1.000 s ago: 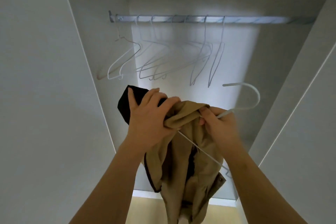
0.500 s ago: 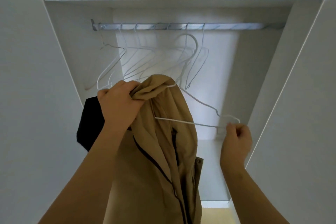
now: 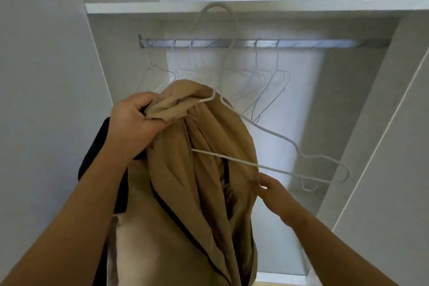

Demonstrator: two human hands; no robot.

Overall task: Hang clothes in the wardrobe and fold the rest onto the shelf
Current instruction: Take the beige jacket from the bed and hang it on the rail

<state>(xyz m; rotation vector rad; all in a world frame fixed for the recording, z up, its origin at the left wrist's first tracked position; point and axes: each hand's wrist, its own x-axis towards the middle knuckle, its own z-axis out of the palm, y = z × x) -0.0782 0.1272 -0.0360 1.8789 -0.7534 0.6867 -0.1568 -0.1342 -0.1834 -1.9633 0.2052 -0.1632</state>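
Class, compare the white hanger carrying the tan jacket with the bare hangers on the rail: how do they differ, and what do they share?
The jacket's hanger is loaded with the tan jacket; the rail hangers are bare. Its hook is above the rail, not on it, while theirs sit over it. It is tilted, one end jutting right; they hang down. All are thin white wire.

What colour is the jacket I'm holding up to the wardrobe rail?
The jacket is tan with dark trim; the head view, the only one, shows it.

One jacket (image 3: 185, 193), perhaps seven hangers (image 3: 290, 172), two hands (image 3: 134, 121)
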